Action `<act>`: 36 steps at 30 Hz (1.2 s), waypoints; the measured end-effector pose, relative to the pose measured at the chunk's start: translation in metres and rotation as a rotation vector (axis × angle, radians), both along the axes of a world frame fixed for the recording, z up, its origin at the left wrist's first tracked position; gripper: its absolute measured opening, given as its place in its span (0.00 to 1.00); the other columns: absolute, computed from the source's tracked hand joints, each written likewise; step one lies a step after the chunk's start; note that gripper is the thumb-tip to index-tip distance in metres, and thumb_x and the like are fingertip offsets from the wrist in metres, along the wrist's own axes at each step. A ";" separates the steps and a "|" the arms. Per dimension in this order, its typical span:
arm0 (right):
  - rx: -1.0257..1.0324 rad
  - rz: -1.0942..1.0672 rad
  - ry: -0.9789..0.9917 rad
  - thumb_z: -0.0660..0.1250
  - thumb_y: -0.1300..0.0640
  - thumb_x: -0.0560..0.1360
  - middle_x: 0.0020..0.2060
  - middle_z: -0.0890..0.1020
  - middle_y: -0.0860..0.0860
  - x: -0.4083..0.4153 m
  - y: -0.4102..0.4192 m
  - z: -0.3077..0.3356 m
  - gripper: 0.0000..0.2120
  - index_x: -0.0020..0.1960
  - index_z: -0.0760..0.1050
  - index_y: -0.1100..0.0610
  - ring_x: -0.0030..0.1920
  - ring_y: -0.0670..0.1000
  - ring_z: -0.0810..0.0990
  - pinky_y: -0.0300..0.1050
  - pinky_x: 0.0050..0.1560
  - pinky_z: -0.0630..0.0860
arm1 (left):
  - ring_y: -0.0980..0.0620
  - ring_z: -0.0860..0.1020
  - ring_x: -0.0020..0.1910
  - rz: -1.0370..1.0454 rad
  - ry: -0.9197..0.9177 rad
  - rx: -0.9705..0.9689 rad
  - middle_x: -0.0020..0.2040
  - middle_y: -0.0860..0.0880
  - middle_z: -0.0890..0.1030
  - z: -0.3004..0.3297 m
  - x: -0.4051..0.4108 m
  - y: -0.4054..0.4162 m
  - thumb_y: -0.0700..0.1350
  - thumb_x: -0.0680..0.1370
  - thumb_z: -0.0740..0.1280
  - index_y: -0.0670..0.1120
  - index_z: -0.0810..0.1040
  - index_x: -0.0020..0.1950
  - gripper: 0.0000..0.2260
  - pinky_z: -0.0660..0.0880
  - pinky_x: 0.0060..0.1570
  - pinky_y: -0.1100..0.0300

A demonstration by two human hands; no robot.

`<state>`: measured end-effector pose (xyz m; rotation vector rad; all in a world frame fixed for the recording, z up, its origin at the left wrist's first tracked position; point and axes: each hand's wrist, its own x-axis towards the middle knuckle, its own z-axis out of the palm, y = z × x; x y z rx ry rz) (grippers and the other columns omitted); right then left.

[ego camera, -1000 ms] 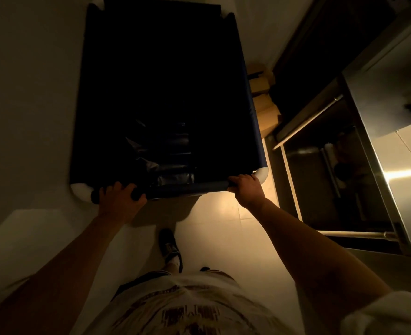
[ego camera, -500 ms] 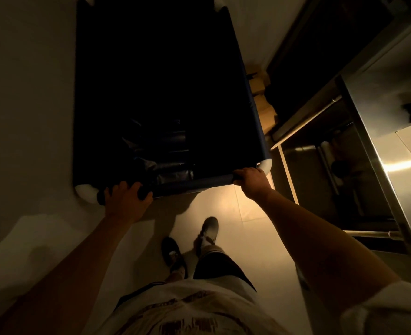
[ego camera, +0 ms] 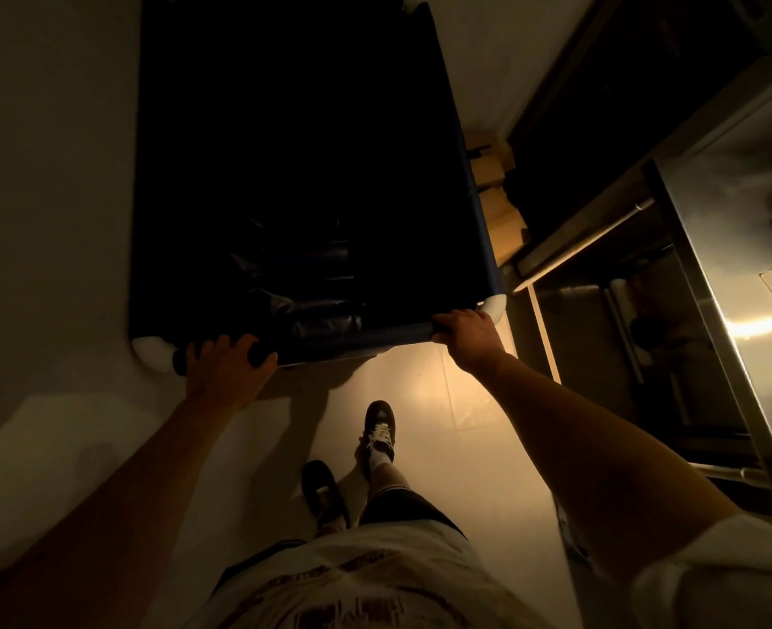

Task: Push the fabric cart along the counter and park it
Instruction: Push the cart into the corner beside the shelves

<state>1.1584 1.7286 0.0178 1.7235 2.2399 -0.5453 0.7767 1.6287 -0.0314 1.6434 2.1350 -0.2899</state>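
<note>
A dark blue fabric cart point(ego camera: 470, 211) with white corner joints fills the upper middle of the dim view; its inside is almost black, with folded dark plastic near the bottom. My left hand point(ego camera: 225, 372) grips the near handle bar point(ego camera: 375, 335) at its left end. My right hand point(ego camera: 468, 335) grips the same bar at its right end, beside the white corner. Both arms are stretched forward. The stainless steel counter point(ego camera: 733, 283) runs along the cart's right side.
Cardboard boxes point(ego camera: 497, 206) stand between the cart's right side and the counter's open lower shelf point(ego camera: 570, 247). A pale wall point(ego camera: 44, 174) lies close on the left. My feet point(ego camera: 377, 426) are on the light tiled floor behind the cart.
The cart has rolled forward, away from me, and sits closer to the counter. My right foot has stepped ahead. Both hands keep their hold on the bar.
</note>
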 end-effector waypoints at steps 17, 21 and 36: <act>-0.028 0.077 0.083 0.62 0.48 0.85 0.67 0.81 0.52 -0.010 0.102 -0.010 0.18 0.73 0.75 0.48 0.70 0.56 0.76 0.51 0.74 0.67 | 0.37 0.65 0.74 0.170 -0.007 -0.048 0.75 0.42 0.70 0.000 -0.019 0.093 0.72 0.71 0.48 0.55 0.67 0.75 0.38 0.53 0.76 0.34; -0.067 0.108 0.079 0.62 0.47 0.84 0.68 0.80 0.52 -0.008 0.112 -0.013 0.19 0.74 0.74 0.47 0.71 0.56 0.75 0.51 0.74 0.68 | 0.35 0.66 0.73 0.195 -0.008 -0.036 0.74 0.41 0.71 0.000 -0.018 0.101 0.73 0.69 0.51 0.55 0.69 0.74 0.38 0.53 0.75 0.32; -0.113 0.157 0.132 0.64 0.46 0.84 0.66 0.80 0.52 -0.001 0.120 -0.015 0.18 0.72 0.76 0.47 0.69 0.58 0.75 0.52 0.70 0.72 | 0.39 0.65 0.76 0.153 -0.009 -0.047 0.76 0.43 0.70 0.003 -0.022 0.094 0.73 0.74 0.51 0.56 0.68 0.74 0.34 0.52 0.77 0.36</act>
